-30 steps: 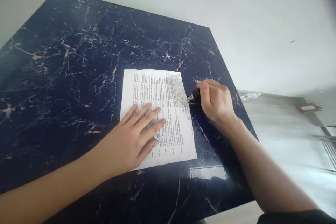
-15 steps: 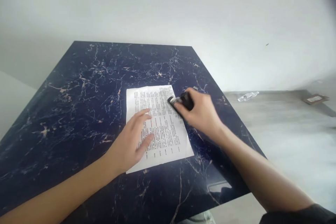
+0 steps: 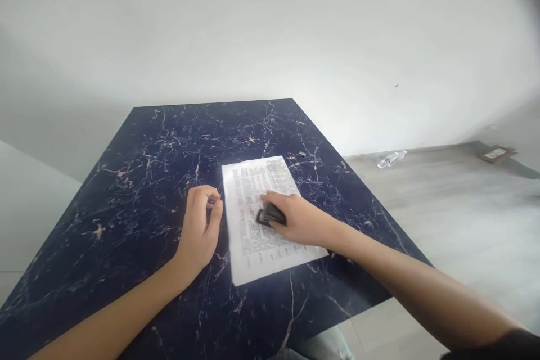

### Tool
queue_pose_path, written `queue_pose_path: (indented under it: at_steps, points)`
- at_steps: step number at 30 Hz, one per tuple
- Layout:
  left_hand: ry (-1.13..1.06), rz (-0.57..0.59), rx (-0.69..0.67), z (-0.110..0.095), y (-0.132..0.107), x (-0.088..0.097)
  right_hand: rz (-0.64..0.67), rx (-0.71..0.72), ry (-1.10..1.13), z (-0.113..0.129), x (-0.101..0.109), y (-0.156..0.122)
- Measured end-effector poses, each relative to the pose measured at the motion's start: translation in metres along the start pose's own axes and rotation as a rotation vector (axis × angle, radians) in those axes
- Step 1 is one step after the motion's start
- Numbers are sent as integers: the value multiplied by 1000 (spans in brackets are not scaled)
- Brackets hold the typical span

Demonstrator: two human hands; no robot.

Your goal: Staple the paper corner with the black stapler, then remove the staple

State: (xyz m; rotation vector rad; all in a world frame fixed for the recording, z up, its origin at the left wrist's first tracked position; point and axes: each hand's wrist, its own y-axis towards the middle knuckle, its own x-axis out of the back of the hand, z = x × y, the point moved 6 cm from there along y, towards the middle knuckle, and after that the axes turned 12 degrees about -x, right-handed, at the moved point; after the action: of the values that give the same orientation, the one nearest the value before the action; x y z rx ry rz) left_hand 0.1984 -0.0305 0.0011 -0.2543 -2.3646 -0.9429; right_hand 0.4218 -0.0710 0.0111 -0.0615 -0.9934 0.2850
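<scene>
A black stapler is in my right hand, whose fingers are wrapped round it. The stapler is over the lower middle of the printed white paper, with its front end pointing left. Whether its tip touches the sheet I cannot tell. Just beside the paper's left edge is my left hand, its fingers curled and the thumb tip close against the fingertips. Nothing shows between them. Dense lines of print cover the paper, which lies slightly turned on the dark blue marbled table.
A small light-coloured piece lies on the table beyond the paper's upper right corner. On the floor to the right are a clear plastic bottle and a flat brown cardboard piece. A white wall stands behind the table.
My right hand has brought the stapler from the paper's right edge to its lower middle. My left hand has come off the paper to its left side, fingers curling. The view has tilted upward.
</scene>
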Motion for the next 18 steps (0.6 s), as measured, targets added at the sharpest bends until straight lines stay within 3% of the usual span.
queue_pose_path:
  at_steps: [5, 12, 14, 16, 17, 18]
  points:
    - [-8, 1, 13, 5, -1, -2, -20, -190, -8, -59, 21, -40]
    - [-45, -12, 84, 8, -1, 0, 23, -147, 140, -83, 44, -47]
    - [-96, -26, 152, 15, -4, 0, -124, -108, 245, -93, 69, -32]
    - [-268, -40, 244, 28, -6, -4, -401, -104, 261, -111, 96, -11]
    - [-396, -41, 284, 36, -6, -7, -480, -102, 201, -119, 103, 3]
    - [-538, -38, 312, 45, -3, -9, -480, -95, 113, -126, 102, 18]
